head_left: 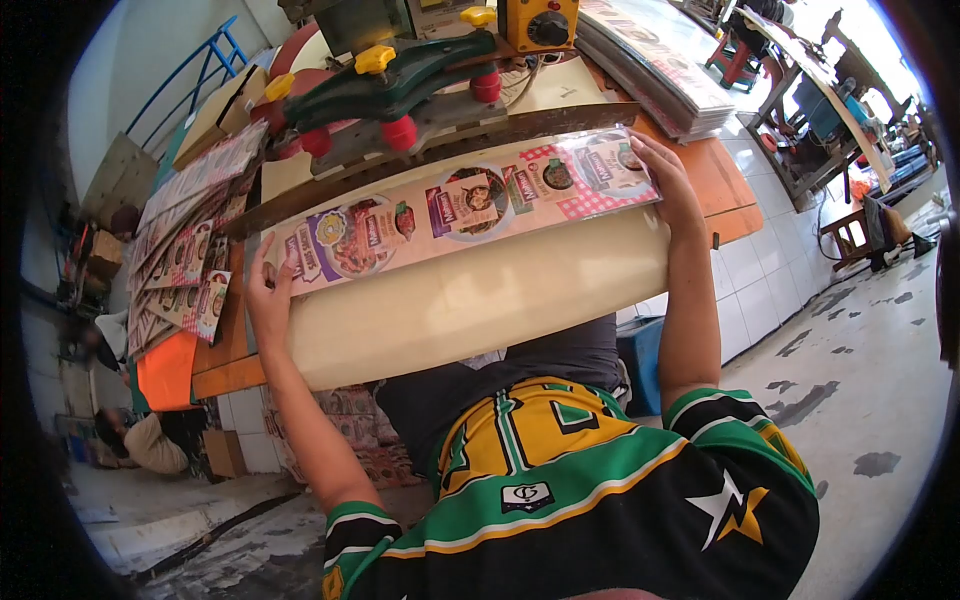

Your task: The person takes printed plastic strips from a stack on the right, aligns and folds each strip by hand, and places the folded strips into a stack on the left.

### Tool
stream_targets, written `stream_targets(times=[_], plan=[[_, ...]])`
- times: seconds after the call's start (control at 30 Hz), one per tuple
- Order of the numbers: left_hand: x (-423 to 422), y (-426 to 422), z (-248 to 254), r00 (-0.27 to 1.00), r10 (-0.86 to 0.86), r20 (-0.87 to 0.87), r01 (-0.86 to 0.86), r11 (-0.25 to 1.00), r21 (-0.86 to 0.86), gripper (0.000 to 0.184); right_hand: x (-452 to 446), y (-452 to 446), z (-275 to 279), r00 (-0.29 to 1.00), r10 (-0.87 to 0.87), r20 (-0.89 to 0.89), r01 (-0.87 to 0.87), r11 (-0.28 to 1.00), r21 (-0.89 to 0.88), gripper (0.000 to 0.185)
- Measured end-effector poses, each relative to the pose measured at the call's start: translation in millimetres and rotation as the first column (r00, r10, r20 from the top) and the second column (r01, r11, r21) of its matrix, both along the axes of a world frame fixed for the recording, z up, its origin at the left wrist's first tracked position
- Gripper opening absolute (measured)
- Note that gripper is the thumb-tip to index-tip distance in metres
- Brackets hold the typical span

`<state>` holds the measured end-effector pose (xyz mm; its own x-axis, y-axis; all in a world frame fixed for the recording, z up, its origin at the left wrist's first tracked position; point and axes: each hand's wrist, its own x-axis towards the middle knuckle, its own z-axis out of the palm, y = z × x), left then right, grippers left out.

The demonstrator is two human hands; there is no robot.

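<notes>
The step in hand appears to be alignment of a printed strip at a machine fitted to the tabletop. The strip lies lengthwise over the far part of a cream sheet, in front of a dark metal bar. Whether it rests fully on the sheet or is held slightly above it cannot be determined.

Left hand: the thumb is on the printed face and the other fingers are at the outer edge, pinching the left end. Right hand: the fingers are bent over the far corner of the right end, holding it; the thumb position cannot be told.

Above the bar stands a green clamp frame with yellow knobs and red feet. The strip's long edge runs roughly parallel to the bar, with a band of cream showing between them over much of the length.

The next move probably calls for keeping both ends level and the strip taut while its far edge is squared to the bar. Uneven feed from either hand could skew the strip. The fingers should remain clear of the bar.
</notes>
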<state>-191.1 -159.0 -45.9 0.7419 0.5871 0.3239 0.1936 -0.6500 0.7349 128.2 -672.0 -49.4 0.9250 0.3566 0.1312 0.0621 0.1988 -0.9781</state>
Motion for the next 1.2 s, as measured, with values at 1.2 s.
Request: stream_targets(times=[1.2], plan=[[-4.9, 5.4, -1.5, 0.871, 0.0, 0.492, -0.031, 0.998, 0.055, 0.052, -22.4, -12.5, 8.7, 0.987, 0.14, -0.075, -0.122, 0.97, 0.213, 0.041]])
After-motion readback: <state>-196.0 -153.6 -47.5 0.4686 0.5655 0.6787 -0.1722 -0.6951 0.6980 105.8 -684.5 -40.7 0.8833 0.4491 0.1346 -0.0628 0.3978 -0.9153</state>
